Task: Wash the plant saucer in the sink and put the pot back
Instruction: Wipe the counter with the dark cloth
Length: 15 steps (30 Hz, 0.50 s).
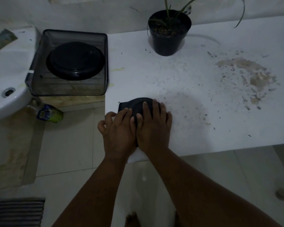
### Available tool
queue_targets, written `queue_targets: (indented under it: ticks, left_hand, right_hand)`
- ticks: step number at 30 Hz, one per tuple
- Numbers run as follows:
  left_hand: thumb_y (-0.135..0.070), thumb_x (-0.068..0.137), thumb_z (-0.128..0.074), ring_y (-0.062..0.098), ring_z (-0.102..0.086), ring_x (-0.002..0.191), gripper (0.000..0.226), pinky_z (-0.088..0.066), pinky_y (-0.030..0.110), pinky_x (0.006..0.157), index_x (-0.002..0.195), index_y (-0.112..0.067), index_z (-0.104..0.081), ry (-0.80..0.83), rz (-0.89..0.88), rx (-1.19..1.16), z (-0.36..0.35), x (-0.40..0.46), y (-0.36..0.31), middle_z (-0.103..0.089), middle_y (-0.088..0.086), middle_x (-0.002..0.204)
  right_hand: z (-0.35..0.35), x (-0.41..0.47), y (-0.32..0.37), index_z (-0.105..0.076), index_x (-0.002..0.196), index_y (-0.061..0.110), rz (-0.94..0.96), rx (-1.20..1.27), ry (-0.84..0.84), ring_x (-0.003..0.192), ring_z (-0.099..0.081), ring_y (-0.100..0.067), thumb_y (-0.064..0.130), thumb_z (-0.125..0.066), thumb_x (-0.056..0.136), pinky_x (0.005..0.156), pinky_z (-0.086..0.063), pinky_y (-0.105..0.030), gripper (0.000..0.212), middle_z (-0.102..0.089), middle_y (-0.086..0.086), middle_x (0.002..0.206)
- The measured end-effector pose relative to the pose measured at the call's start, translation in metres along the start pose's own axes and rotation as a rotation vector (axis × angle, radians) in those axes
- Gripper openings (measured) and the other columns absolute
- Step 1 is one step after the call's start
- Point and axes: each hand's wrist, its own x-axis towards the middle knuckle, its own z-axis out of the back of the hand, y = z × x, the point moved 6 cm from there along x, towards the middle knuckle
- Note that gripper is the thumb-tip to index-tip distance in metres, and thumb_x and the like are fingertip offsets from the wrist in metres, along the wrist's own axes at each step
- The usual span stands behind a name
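While both hands press down on a dark cloth (138, 104) at the near edge of the white table (203, 128), the task looks to be somewhere past its middle, judging by where everything lies. Nearest the table's front edge, the left hand (117, 130) lies flat on the cloth's left part with its fingers mostly straight, the outer two hanging loosely curled just off the table's corner; it pinches nothing that I can make out. The right hand (154, 126) lies just beside it, touching it, fingers spread and straight over the cloth, pressing rather than gripping. This reads as wiping or drying the tabletop, or possibly folding the cloth; the frame does not settle which. To the right of the cloth on the same table, a brownish smear (246, 76) and scattered soil specks remain, so the cleaning of the surface seems unfinished. Left of the table and farther back, the black saucer (75, 60) sits upside down in a wire mesh basket (67, 89), which stands between the table and the white sink (8, 82); that placement suggests the wash is done and the saucer is draining, though wetness cannot be seen in this dim light. Farthest back on the table, the black pot (168, 41) with its thin green plant stands upright on the bare surface, well apart from the saucer. Left to do, as I judge it: bring the saucer to the table and set the pot on it.
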Motion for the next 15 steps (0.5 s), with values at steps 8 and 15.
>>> queue_targets:
  ticks: [8, 15]
  left_hand:
    - [-0.03, 0.102, -0.051, 0.025, -0.048, 0.092, 0.032, -0.026, 0.039, 0.077, 0.12, -0.014, -0.071, -0.06, 0.012, 0.04, -0.004, -0.01, -0.017, -0.065, 0.004, 0.1]
    - [-0.034, 0.104, -0.045, 0.026, -0.051, 0.082, 0.034, -0.022, 0.035, 0.075, 0.09, -0.014, -0.068, -0.051, 0.036, 0.013, -0.005, -0.014, -0.03, -0.06, 0.006, 0.085]
  right_hand:
    - [0.003, 0.007, -0.017, -0.035, 0.158, 0.026, 0.212, -0.114, 0.065, 0.156, -0.016, -0.031, 0.05, -0.017, 0.107, 0.125, -0.002, -0.059, 0.059, -0.026, -0.007, 0.168]
    - [0.008, 0.014, -0.038, -0.037, 0.157, 0.026, 0.394, -0.134, 0.128, 0.157, -0.016, -0.031, 0.052, -0.016, 0.108, 0.124, -0.004, -0.061, 0.06, -0.028, -0.004, 0.167]
